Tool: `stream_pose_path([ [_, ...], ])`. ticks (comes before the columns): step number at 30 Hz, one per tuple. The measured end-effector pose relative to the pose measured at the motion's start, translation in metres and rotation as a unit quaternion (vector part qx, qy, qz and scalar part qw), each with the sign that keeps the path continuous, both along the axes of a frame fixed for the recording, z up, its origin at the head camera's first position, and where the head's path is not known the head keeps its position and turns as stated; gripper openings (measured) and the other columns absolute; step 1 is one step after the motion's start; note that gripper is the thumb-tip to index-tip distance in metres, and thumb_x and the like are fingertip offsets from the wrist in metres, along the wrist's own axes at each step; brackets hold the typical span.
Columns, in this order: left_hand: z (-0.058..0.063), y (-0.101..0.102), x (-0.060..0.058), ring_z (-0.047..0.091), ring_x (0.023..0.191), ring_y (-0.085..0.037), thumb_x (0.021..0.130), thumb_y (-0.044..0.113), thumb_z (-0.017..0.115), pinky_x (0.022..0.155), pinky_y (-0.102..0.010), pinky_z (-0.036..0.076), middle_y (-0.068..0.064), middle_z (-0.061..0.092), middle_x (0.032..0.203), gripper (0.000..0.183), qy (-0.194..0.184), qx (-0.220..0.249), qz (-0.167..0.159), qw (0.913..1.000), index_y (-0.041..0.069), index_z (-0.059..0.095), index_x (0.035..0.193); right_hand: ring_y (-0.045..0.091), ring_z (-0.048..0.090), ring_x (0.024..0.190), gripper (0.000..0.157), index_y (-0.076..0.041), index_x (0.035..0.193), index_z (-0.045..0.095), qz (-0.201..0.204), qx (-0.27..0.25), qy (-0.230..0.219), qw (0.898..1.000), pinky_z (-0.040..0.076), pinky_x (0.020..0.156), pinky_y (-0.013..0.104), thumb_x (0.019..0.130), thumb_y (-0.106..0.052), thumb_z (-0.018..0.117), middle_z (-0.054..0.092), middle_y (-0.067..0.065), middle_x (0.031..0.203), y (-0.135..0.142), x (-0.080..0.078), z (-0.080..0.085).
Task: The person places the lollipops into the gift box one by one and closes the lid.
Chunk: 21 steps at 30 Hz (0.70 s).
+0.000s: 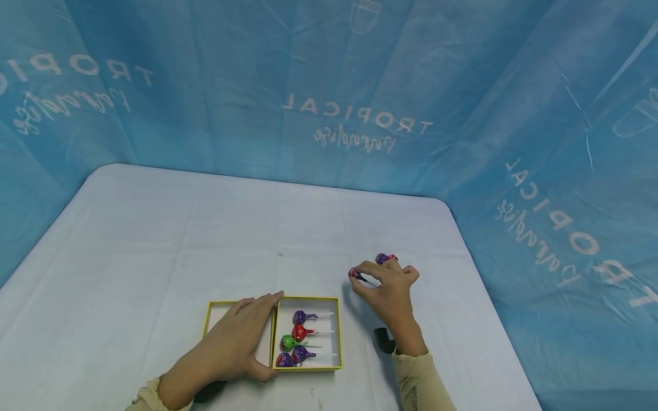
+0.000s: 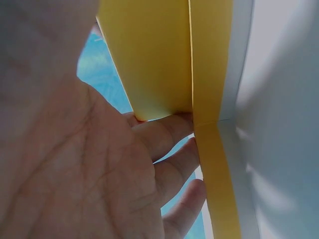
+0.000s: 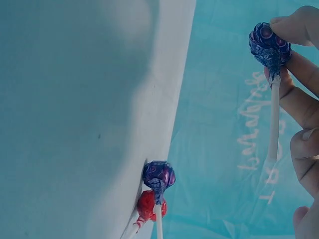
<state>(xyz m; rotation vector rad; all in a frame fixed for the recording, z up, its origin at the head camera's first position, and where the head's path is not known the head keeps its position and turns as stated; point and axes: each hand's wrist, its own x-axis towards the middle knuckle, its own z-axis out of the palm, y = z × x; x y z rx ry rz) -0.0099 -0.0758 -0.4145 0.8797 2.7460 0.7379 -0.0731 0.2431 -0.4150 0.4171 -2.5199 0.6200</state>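
A yellow-edged box (image 1: pixel 340 337) lies unfolded, white inside. Its right half holds several lollipops: a purple one (image 1: pixel 300 317), a red one (image 1: pixel 299 332), a green one (image 1: pixel 288 342) and more purple ones at the near end. My left hand (image 1: pixel 233 339) spans the box at its middle, fingertips on the far wall and thumb at the near edge, gripping it. In the left wrist view, fingers (image 2: pixel 174 172) press against the yellow side. My right hand (image 1: pixel 388 291) pinches a purple-wrapped lollipop (image 3: pixel 269 47) by its head, right of the box, its white stick pointing away from the fingertips.
Beyond my right hand, a purple lollipop (image 3: pixel 159 175) and a red lollipop (image 3: pixel 149 206) lie together on the white-covered table (image 1: pixel 231 240). Blue printed curtains (image 1: pixel 329 68) surround the table's back and sides.
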Motion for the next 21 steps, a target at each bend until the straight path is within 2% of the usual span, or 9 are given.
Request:
stream_pose_path([
  [9, 0.000, 0.000, 0.000, 0.044, 0.142, -0.027, 0.059, 0.060, 0.085, 0.116, -0.051, 0.034, -0.009, 0.048, 0.152, 0.128, 0.002, 0.000, -0.002, 1.0000, 0.006, 0.025, 0.158, 0.008, 0.046, 0.078, 0.022, -0.021, 0.091, 0.082, 0.035, -0.005, 0.015, 0.999, 0.015, 0.078, 0.053, 0.071, -0.024, 0.091, 0.078, -0.006, 0.092, -0.008, 0.004, 0.003],
  [21, 0.001, 0.000, 0.000, 0.044, 0.142, -0.028, 0.059, 0.060, 0.086, 0.116, -0.051, 0.034, -0.009, 0.048, 0.152, 0.128, 0.007, 0.002, -0.003, 1.0000, 0.006, 0.025, 0.157, 0.006, 0.046, 0.077, 0.019, -0.024, 0.089, 0.082, 0.066, 0.011, 0.029, 0.997, 0.020, 0.082, 0.063, 0.072, -0.026, 0.091, 0.077, -0.009, 0.093, -0.019, 0.012, 0.009],
])
